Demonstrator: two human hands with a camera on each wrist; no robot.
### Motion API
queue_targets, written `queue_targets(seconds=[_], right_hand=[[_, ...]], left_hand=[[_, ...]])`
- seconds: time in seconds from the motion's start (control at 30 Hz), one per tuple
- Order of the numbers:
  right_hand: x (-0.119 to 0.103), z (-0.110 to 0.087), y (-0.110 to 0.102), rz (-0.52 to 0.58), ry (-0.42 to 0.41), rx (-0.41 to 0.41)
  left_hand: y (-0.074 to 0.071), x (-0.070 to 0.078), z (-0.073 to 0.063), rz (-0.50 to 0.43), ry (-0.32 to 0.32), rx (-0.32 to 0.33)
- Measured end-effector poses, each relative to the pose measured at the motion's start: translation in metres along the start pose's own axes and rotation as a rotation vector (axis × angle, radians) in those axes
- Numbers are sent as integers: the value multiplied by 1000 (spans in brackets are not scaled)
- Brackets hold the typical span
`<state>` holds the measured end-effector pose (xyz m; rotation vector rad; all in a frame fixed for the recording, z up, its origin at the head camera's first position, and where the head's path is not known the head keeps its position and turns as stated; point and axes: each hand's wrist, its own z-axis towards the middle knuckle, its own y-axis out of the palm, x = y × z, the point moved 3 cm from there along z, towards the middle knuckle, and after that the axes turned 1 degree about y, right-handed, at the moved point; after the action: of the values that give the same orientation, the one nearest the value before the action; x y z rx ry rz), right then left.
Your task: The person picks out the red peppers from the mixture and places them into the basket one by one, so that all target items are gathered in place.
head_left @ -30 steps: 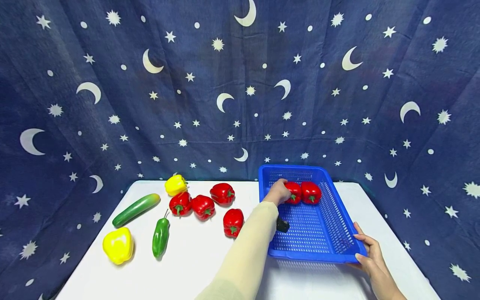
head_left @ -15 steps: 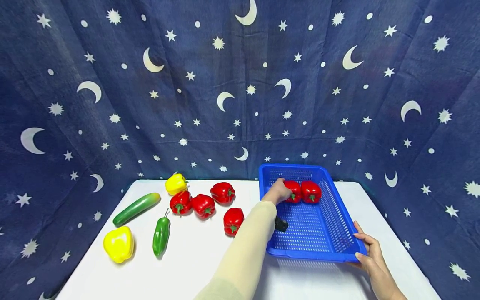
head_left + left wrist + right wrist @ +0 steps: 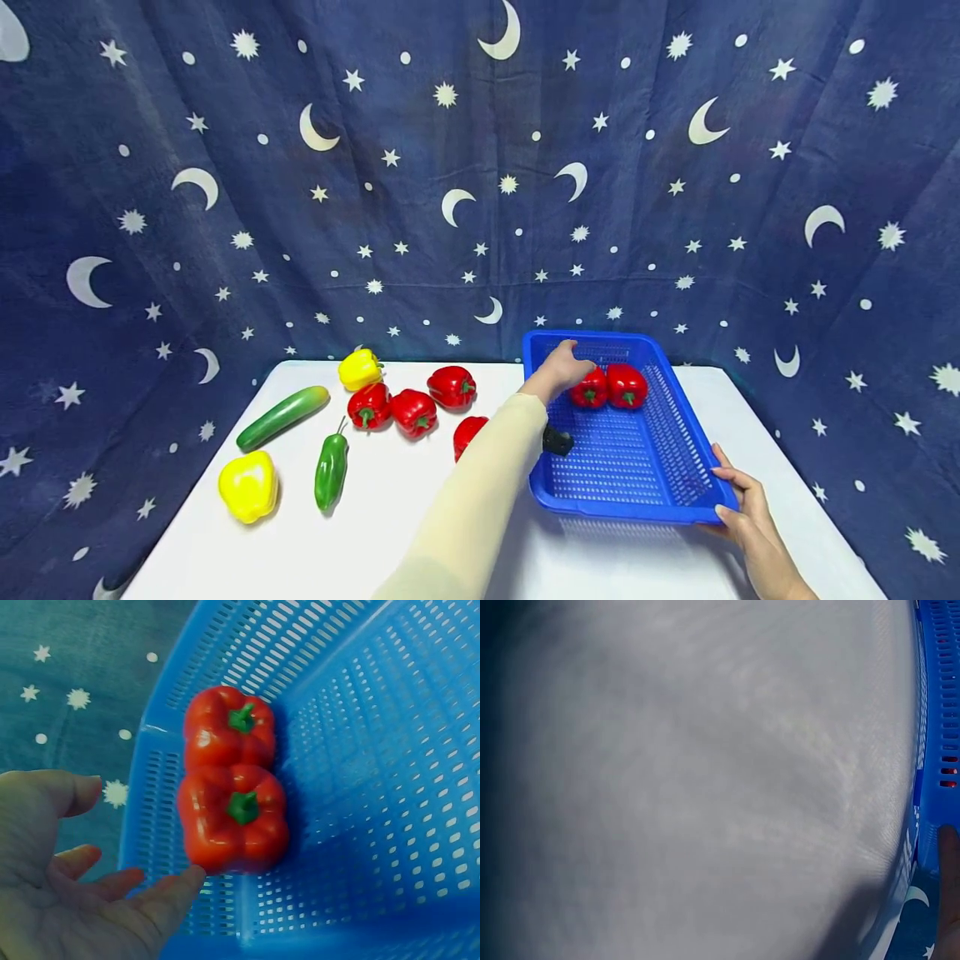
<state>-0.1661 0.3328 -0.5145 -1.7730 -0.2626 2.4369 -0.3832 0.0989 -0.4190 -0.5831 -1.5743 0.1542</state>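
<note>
Two red bell peppers, the left one (image 3: 590, 390) and the right one (image 3: 627, 387), stand side by side at the back of the blue plastic basket (image 3: 630, 512). Over the basket's left side, my left hand (image 3: 558, 372) is beside the left pepper. The left wrist view shows that hand (image 3: 90, 900) with spread fingers; one fingertip overlaps the edge of the nearer pepper (image 3: 232, 825), and whether it touches cannot be told. My right hand (image 3: 753, 529) grips the basket at its front right corner, thumb on the rim; only a finger (image 3: 949, 892) shows in the right wrist view.
Left of the basket on the white table (image 3: 390, 542) lie several more red peppers (image 3: 414, 413), two yellow peppers (image 3: 248, 487), a green chili pepper (image 3: 331, 471) and a cucumber-like green vegetable (image 3: 282, 418). A star-patterned dark blue cloth (image 3: 420, 300) hangs behind.
My left hand has let go of the left pepper in the basket and opened its fingers, rising slightly. The right hand keeps its hold on the basket. The head view has shifted a little.
</note>
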Motion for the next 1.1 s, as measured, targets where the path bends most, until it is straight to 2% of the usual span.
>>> queue_targets(seconds=[0.13, 0.3, 0.5, 0.7, 0.9, 1.1], right_hand=[[1, 0, 0, 8, 5, 3], [1, -1, 0, 29, -11, 7], [1, -3, 0, 66, -93, 12], [0, -2, 0, 101, -154, -1], [-3, -2, -1, 106, -152, -13], [-3, -2, -2, 80, -83, -10]], left_hand=[[-8, 5, -3, 1, 73, -34], [-18, 6, -7, -25, 121, -82], [-33, 10, -15, -60, 168, -119], [-55, 14, -25, -41, 246, -169], [-80, 13, -41, -56, 284, -194], [-101, 12, -59, -114, 302, -202]])
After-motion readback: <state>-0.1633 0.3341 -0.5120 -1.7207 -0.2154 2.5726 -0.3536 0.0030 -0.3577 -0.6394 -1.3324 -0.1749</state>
